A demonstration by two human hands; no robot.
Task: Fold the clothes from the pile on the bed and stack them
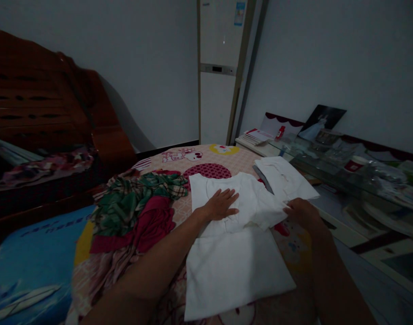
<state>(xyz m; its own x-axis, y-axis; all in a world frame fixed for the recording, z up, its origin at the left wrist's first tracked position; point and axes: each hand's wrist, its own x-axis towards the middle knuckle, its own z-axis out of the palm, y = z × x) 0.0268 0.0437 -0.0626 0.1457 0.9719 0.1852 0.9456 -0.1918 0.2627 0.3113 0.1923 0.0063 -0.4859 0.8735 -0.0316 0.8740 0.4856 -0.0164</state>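
A white T-shirt (240,262) lies spread on the patterned cloth, its neckline pointing away from me and its left side turned inward. Flat on its upper part rests my left hand (222,204), fingers extended and slightly apart. At the shirt's right edge, my right hand (303,214) pinches the end of the sleeve, which is drawn out to the right. Just beyond that sleeve sits a folded stack of white clothes (284,176) with a grey edge showing underneath. Crumpled green plaid and dark red clothes (135,207) are heaped to the left of the shirt.
The shirt lies on a round-edged surface under a pink cartoon cloth (206,155). At right runs a glass-topped cabinet (294,158) with papers, a paper cup (356,164) and plastic bags. A wooden sofa (40,104) stands at left, a tall air conditioner (216,104) behind.
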